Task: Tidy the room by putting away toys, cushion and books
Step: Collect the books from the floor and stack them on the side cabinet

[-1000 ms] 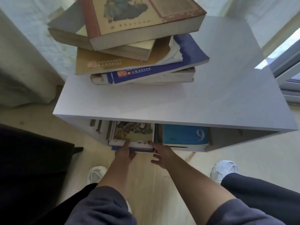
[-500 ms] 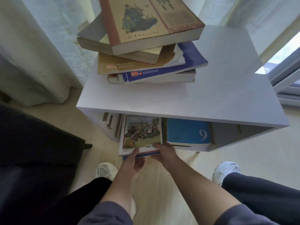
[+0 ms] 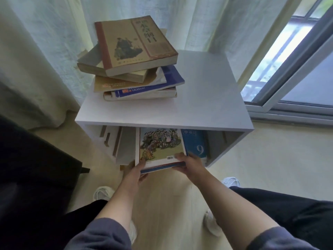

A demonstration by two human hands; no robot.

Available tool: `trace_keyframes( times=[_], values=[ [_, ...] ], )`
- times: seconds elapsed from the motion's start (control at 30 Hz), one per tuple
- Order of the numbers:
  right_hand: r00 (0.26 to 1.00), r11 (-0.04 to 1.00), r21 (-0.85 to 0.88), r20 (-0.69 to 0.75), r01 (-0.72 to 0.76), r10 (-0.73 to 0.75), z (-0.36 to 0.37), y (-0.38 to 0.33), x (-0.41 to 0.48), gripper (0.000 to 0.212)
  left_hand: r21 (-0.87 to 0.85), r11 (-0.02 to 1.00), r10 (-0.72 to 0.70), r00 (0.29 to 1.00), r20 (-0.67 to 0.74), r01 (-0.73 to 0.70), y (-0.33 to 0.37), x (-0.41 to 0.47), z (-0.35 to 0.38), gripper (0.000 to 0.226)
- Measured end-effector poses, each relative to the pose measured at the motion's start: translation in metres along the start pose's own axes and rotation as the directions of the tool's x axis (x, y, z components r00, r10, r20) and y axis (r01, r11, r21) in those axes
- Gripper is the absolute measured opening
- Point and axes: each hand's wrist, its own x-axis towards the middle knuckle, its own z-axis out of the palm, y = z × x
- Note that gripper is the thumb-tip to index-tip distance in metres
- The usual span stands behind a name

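Observation:
A small stack of books topped by an illustrated picture book (image 3: 159,146) sticks halfway out of the white shelf unit (image 3: 203,98), under its top board. My left hand (image 3: 137,171) grips the stack's near left corner. My right hand (image 3: 189,163) grips its near right corner, thumb on the cover. Beside it on the right, inside the shelf, lies a blue book with a "9" (image 3: 196,145). Several books (image 3: 133,58) sit piled unevenly on top of the shelf, a tan one uppermost.
Pale curtains (image 3: 45,51) hang behind and left of the shelf. A window frame (image 3: 288,98) is at the right. A dark piece of furniture (image 3: 32,168) fills the lower left. My legs and white shoes (image 3: 102,193) stand on the light wooden floor.
Both hands closed on the picture-book stack and drew it further out of the shelf toward me. The view pulled back and up, showing more of the shelf top.

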Motion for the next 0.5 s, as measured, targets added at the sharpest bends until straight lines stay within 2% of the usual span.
trace_keyframes(
  times=[0.13,0.37,0.43,0.5],
  values=[
    [1.000,0.990,0.139,0.002,-0.005,0.005,-0.040,-0.011,0.009,0.036,0.271,0.959,0.072,0.997,0.029,-0.077,0.009,0.010,0.049,0.028],
    [0.998,0.981,0.193,-0.050,-0.015,0.025,-0.073,-0.014,0.042,0.035,0.412,0.909,0.033,0.997,0.068,-0.058,0.004,0.039,0.101,0.044],
    [0.999,0.980,0.201,-0.046,0.005,0.004,-0.076,-0.013,0.050,0.041,0.518,0.844,0.101,0.990,0.101,-0.139,0.001,0.046,0.101,0.043],
    [0.996,0.972,0.232,-0.082,-0.022,0.042,-0.074,-0.014,0.054,0.047,0.676,0.685,0.188,0.962,0.197,-0.272,-0.003,0.052,0.095,0.043]
  ],
)
